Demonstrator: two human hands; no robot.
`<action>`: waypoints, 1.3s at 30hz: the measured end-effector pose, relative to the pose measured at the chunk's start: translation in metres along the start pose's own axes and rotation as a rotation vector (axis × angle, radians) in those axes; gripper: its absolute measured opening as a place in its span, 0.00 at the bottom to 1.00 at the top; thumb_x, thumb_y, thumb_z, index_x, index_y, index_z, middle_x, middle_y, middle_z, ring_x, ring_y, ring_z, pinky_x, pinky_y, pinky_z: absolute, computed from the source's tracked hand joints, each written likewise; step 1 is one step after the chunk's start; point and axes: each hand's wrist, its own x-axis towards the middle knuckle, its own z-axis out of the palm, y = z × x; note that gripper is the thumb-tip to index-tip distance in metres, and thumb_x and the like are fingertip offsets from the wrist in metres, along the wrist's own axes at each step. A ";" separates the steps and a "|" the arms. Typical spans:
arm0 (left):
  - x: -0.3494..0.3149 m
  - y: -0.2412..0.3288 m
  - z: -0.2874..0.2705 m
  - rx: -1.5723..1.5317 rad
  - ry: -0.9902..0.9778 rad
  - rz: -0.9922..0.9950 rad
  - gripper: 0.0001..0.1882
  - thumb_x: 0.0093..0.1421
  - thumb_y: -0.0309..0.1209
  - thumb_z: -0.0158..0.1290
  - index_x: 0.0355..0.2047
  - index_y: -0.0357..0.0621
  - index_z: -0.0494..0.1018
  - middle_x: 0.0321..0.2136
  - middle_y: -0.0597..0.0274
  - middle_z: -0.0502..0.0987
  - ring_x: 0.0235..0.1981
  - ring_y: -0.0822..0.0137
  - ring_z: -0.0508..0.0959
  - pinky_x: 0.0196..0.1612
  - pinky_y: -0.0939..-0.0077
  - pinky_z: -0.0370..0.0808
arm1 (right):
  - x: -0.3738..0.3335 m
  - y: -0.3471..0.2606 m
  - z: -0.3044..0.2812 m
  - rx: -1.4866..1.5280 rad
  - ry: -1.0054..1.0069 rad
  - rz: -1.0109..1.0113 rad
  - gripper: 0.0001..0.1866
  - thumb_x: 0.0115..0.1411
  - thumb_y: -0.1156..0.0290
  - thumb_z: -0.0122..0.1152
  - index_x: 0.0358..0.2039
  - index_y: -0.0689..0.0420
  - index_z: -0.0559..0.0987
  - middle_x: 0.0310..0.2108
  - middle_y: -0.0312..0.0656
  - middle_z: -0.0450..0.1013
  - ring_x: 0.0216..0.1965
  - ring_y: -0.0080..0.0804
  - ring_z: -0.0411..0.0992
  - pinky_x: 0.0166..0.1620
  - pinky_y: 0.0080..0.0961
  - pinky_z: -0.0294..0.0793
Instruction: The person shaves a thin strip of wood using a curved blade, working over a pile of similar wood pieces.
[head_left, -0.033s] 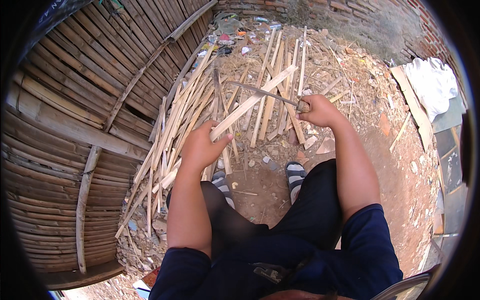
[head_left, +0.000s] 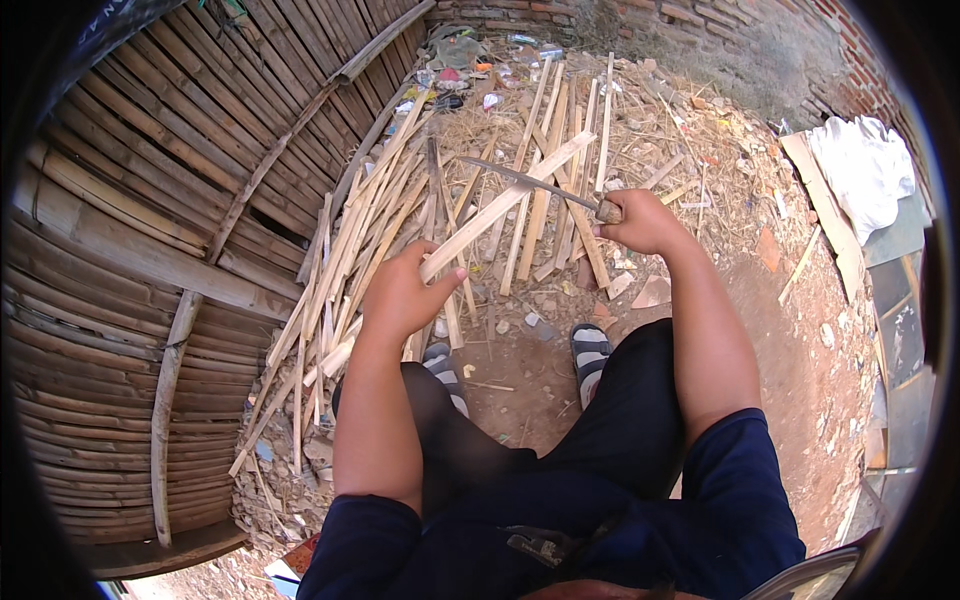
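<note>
My left hand (head_left: 405, 292) is closed round the near end of a pale flat wooden strip (head_left: 480, 224), which slants up and away to the right. In my right hand (head_left: 640, 222) is the wooden handle of a long machete (head_left: 565, 194) with a thin, dark blade. Its blade lies across the strip, past the strip's middle, and the tip points left. From this view I cannot tell whether the edge presses into the wood. Beyond and below the strip, loose wooden slats (head_left: 350, 250) lie heaped on the ground.
A bamboo slat wall (head_left: 120, 230) rises close on the left. At the back runs a brick wall (head_left: 690, 30), with litter (head_left: 450, 75) by its foot. On the right are a board (head_left: 825, 210) and a white sack (head_left: 865, 170). My sandalled feet stand on dirt with rubble.
The machete has shifted very slightly, its tip a little farther from me and its handle slightly to the right. My left hand and the strip hold still.
</note>
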 end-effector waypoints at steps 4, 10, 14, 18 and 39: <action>0.000 0.002 0.000 0.020 -0.017 -0.018 0.29 0.59 0.55 0.69 0.50 0.47 0.81 0.33 0.52 0.87 0.37 0.50 0.87 0.41 0.56 0.81 | -0.003 -0.006 0.004 -0.015 -0.024 -0.048 0.26 0.55 0.56 0.79 0.45 0.64 0.84 0.38 0.59 0.81 0.44 0.58 0.80 0.49 0.47 0.78; -0.001 -0.003 0.001 0.004 -0.017 -0.016 0.29 0.59 0.54 0.69 0.50 0.47 0.81 0.33 0.52 0.87 0.37 0.50 0.87 0.41 0.56 0.81 | -0.005 -0.040 0.001 -0.059 -0.220 -0.156 0.27 0.54 0.54 0.79 0.44 0.64 0.84 0.36 0.57 0.81 0.43 0.59 0.80 0.47 0.47 0.77; 0.002 -0.008 0.003 -0.028 0.009 0.007 0.30 0.59 0.49 0.72 0.53 0.42 0.80 0.36 0.48 0.86 0.35 0.53 0.86 0.42 0.61 0.80 | 0.001 -0.009 0.000 0.020 -0.092 -0.049 0.28 0.54 0.55 0.79 0.47 0.64 0.84 0.39 0.58 0.82 0.45 0.58 0.80 0.49 0.47 0.77; 0.000 0.004 -0.002 -0.013 -0.034 -0.038 0.30 0.59 0.49 0.71 0.53 0.42 0.80 0.35 0.48 0.86 0.36 0.52 0.86 0.42 0.60 0.80 | 0.000 0.006 -0.002 0.061 -0.019 0.055 0.29 0.55 0.56 0.78 0.51 0.65 0.83 0.42 0.60 0.82 0.47 0.57 0.81 0.52 0.46 0.78; -0.001 0.008 -0.005 0.001 -0.032 -0.043 0.30 0.59 0.50 0.71 0.53 0.43 0.80 0.35 0.48 0.86 0.35 0.51 0.86 0.42 0.59 0.79 | 0.000 0.010 0.003 0.052 0.008 0.005 0.29 0.55 0.56 0.78 0.51 0.64 0.84 0.43 0.60 0.82 0.48 0.58 0.81 0.52 0.46 0.78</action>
